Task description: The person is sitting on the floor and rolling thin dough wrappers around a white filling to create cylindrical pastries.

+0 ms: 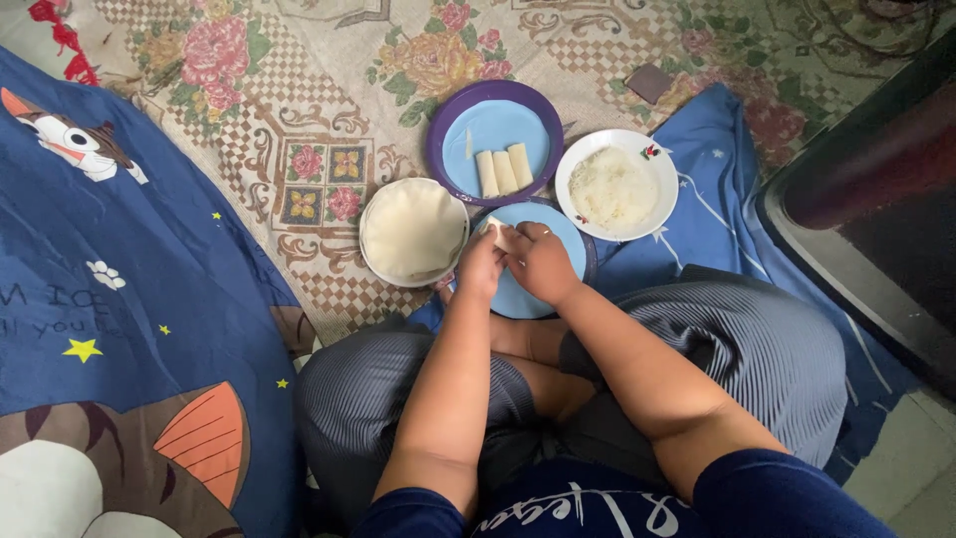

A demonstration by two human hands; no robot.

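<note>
My left hand (479, 267) and my right hand (539, 261) meet over a light blue plate (568, 242) in front of my knees. Together they pinch a small pale wrapper roll (497, 231), fingers closed on it. Just beyond stands a purple-rimmed blue plate (487, 128) with three finished pale rolls (504, 170) lying side by side. To the left is a white plate with a stack of round pale wrappers (412, 228). At the right, a white plate holds shredded white filling (613, 187).
I sit cross-legged on a floral patterned mat (299, 120). A blue cartoon-print blanket (110, 299) covers the left side, and more blue cloth (709, 149) lies at the right. A dark piece of furniture (876, 179) rises at the far right. A small dark object (649, 82) lies on the mat.
</note>
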